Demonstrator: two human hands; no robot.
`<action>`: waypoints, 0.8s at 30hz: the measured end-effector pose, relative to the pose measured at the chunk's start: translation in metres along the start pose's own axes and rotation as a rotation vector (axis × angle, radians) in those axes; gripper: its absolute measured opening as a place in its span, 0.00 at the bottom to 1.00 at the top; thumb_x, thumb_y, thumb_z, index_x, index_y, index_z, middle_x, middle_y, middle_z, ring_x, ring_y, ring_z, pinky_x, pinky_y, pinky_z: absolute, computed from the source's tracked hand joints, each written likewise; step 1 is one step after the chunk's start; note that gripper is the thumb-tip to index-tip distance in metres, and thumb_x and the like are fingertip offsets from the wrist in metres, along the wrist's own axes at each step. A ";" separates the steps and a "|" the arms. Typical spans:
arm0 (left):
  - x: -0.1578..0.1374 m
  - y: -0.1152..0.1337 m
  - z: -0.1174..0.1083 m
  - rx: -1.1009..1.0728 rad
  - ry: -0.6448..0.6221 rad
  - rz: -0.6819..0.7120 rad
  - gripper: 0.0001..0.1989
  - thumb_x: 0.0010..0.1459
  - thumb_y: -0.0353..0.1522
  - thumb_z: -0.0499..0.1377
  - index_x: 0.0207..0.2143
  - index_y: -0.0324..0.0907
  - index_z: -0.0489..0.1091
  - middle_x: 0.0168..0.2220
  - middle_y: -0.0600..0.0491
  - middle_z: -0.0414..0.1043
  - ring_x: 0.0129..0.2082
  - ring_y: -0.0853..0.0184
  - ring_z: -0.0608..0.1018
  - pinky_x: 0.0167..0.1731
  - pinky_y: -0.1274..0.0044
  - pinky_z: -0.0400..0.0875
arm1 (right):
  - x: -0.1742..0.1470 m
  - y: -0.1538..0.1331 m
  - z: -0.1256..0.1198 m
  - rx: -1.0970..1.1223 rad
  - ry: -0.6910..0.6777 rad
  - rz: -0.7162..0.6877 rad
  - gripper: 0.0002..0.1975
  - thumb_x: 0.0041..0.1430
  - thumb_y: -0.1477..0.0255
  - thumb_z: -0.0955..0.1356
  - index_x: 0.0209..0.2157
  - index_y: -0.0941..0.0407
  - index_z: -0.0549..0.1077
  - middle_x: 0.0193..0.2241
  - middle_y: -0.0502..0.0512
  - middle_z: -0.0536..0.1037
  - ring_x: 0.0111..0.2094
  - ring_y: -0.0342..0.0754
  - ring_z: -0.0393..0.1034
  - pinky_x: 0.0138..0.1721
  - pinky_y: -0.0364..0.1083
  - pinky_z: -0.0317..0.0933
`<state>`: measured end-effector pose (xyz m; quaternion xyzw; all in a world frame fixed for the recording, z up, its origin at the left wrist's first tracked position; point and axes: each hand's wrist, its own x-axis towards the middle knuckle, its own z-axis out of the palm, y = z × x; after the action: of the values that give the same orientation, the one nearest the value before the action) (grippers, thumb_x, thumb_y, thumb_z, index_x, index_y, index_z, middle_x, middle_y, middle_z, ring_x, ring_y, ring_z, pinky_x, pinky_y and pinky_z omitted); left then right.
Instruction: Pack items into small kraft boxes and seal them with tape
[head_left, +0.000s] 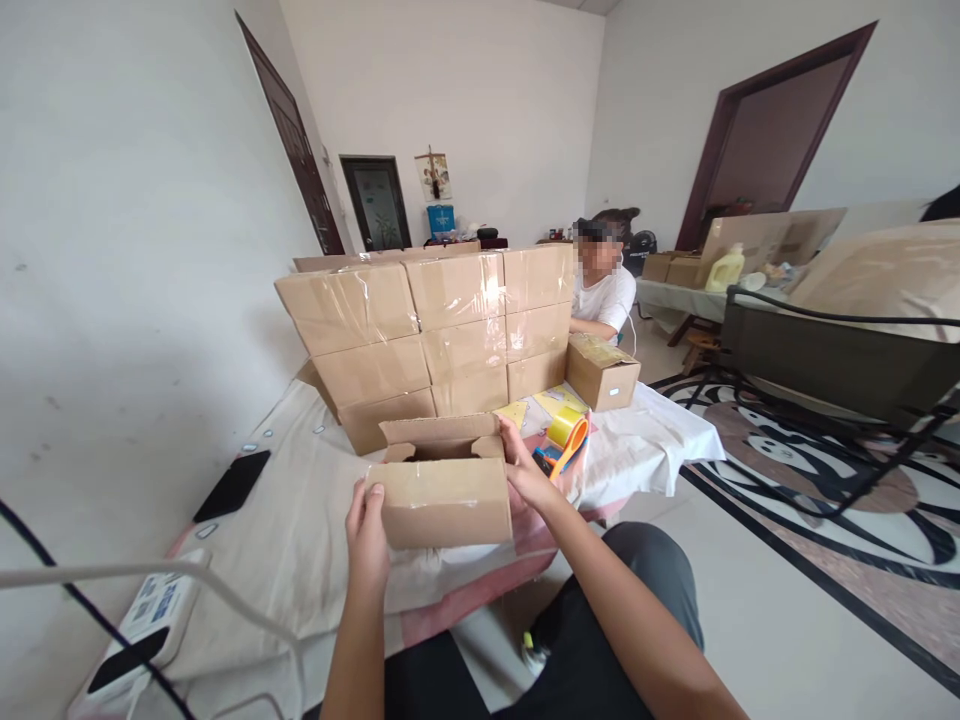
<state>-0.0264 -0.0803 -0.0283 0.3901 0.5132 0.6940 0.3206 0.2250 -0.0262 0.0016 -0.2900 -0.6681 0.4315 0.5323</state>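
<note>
A cardboard box (448, 505) is held in front of me at the near side of the table, its flaps partly raised and a dark gap showing inside. My left hand (367, 515) grips its left end, thumb on the near face. At the right end, my right hand (523, 467) has its fingers around the edge beside the raised flap. Just right of that hand lies an orange tape dispenser (574, 447) with a roll of yellow tape (564, 428). Behind the held box stands a stacked wall of taped cardboard boxes (457, 335).
A single box (604, 372) stands at the stack's right end. A person (606, 290) in white sits behind it. On the cloth-covered table (300, 500), a black phone (232, 486) and a white power bank (161, 610) lie left, with cables crossing. A dark chair (825, 360) stands right.
</note>
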 end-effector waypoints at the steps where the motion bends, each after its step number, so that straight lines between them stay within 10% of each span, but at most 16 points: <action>1: 0.000 -0.001 0.000 0.007 0.018 -0.002 0.28 0.62 0.50 0.58 0.58 0.43 0.70 0.60 0.44 0.72 0.63 0.51 0.71 0.64 0.63 0.65 | 0.000 -0.001 0.001 -0.004 -0.006 -0.007 0.45 0.57 0.62 0.70 0.73 0.45 0.49 0.69 0.56 0.59 0.71 0.53 0.54 0.72 0.55 0.50; 9: -0.002 0.005 0.000 0.137 0.058 0.167 0.29 0.66 0.43 0.58 0.68 0.50 0.62 0.69 0.50 0.62 0.67 0.57 0.67 0.66 0.66 0.60 | 0.002 -0.002 -0.001 0.049 0.027 -0.056 0.11 0.60 0.64 0.65 0.42 0.52 0.74 0.56 0.58 0.71 0.64 0.60 0.61 0.68 0.60 0.52; 12: -0.008 0.020 0.000 0.398 0.040 0.361 0.26 0.69 0.41 0.54 0.67 0.49 0.64 0.64 0.48 0.70 0.67 0.55 0.66 0.68 0.62 0.58 | 0.002 -0.010 -0.002 -0.186 -0.033 -0.093 0.15 0.67 0.58 0.65 0.31 0.54 0.70 0.54 0.59 0.70 0.62 0.58 0.62 0.67 0.58 0.52; 17: -0.024 0.048 0.014 0.835 -0.390 0.629 0.21 0.67 0.44 0.58 0.61 0.56 0.72 0.61 0.52 0.75 0.65 0.50 0.69 0.72 0.53 0.33 | -0.007 -0.017 -0.015 -0.295 -0.010 -0.092 0.21 0.71 0.53 0.61 0.36 0.53 0.76 0.55 0.60 0.70 0.66 0.58 0.58 0.69 0.59 0.50; 24: -0.040 0.052 0.037 0.947 -0.414 0.545 0.24 0.64 0.47 0.60 0.61 0.56 0.72 0.65 0.50 0.70 0.67 0.44 0.65 0.70 0.48 0.34 | -0.027 0.009 -0.078 -0.361 1.049 0.014 0.24 0.55 0.59 0.72 0.49 0.53 0.66 0.53 0.59 0.67 0.60 0.56 0.61 0.67 0.61 0.53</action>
<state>0.0232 -0.1114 0.0196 0.7363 0.5752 0.3560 0.0147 0.3065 -0.0243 -0.0137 -0.5571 -0.3748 0.1116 0.7326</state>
